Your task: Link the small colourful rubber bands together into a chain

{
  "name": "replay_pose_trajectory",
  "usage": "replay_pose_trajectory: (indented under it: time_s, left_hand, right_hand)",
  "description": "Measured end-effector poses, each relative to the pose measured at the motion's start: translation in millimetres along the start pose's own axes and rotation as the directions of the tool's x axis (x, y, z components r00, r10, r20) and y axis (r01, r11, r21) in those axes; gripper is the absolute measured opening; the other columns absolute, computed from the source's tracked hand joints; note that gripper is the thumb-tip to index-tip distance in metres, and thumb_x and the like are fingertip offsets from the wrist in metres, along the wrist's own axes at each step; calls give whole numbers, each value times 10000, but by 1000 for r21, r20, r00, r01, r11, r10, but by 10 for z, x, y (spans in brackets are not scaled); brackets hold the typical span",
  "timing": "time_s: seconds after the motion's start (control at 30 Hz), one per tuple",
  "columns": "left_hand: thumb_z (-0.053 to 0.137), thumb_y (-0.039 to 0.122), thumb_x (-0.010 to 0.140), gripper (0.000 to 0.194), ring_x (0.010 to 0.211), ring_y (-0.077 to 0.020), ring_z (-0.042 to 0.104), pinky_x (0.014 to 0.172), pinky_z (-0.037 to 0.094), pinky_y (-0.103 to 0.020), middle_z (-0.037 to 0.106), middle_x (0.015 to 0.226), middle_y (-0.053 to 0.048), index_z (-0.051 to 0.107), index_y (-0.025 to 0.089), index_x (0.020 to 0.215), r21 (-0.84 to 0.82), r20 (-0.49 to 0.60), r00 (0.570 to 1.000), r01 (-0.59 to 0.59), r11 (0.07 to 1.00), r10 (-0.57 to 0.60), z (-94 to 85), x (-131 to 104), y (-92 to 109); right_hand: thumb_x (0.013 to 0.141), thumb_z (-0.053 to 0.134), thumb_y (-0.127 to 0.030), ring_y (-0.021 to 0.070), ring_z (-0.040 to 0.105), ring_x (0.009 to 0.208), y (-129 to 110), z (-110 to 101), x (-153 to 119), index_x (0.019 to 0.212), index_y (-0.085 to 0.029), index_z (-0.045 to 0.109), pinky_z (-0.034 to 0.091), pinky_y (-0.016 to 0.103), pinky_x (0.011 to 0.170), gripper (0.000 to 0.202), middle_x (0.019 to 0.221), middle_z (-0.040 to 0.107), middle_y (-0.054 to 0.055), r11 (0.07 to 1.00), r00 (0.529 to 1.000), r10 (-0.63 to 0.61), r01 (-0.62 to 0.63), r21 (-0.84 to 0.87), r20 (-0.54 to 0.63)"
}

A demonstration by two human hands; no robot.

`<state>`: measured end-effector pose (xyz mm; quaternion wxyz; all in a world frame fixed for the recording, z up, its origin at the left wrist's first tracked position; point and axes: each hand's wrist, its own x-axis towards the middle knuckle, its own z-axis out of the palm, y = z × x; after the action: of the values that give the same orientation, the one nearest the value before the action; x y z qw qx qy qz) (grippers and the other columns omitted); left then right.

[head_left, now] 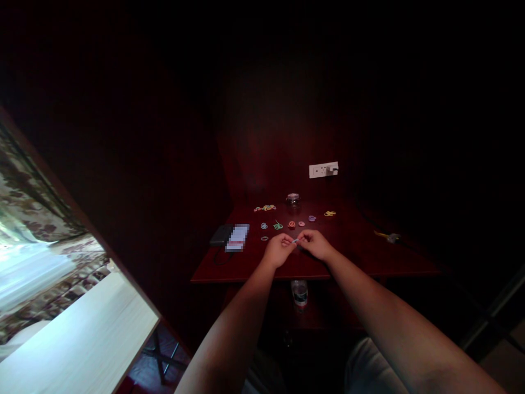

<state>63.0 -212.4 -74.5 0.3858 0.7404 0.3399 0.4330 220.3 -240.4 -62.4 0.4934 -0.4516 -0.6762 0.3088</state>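
Over the front of the dark red table (246,268), my left hand (279,250) and my right hand (314,244) meet, fingertips pinched together. Between them is a small light blue hair tie (295,241), partly hidden by the fingers. Just beyond my hands, loose hair ties lie sorted by colour: blue ones (264,225), green ones (278,225), orange-red ones (291,225), pink ones (302,224), purple ones (312,218) and yellow ones (330,213). A greyish one (264,238) lies left of my left hand. Farther back is a mixed-colour pile (267,208).
A clear jar (292,200) stands at the back, below a wall socket (323,170) with a plug in it. A lit phone (237,237) leans by a black object (220,235) at left. A yellow-and-grey item (389,237) lies right. Beneath the table stands a bottle (300,295).
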Motion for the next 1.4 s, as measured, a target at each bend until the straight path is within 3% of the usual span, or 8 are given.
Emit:
replay_pose_trajectory:
  time_s: [0.53, 1.4]
  left_hand:
    - [592, 266, 709, 166, 600, -91, 545, 565, 430, -191, 605, 682, -35, 590, 115, 780, 13, -7, 1000, 0, 1000, 0, -2, 9, -4]
    - [623, 282, 688, 185, 574, -83, 534, 543, 413, -188, 602, 652, -32, 573, 112, 742, 20, -23, 1000, 5, 1000, -5, 1, -7, 42]
  right_hand:
    - [613, 547, -229, 68, 371, 453, 46, -2, 10, 649, -143, 548, 276, 196, 447, 93, 500, 458, -42, 1000, 1000, 2, -1, 19, -13]
    - [623, 571, -296, 75, 384, 459, 41, 1, 2, 643, -136, 575, 291, 206, 460, 161, 494, 479, -31, 1000, 1000, 18, -18, 19, 10]
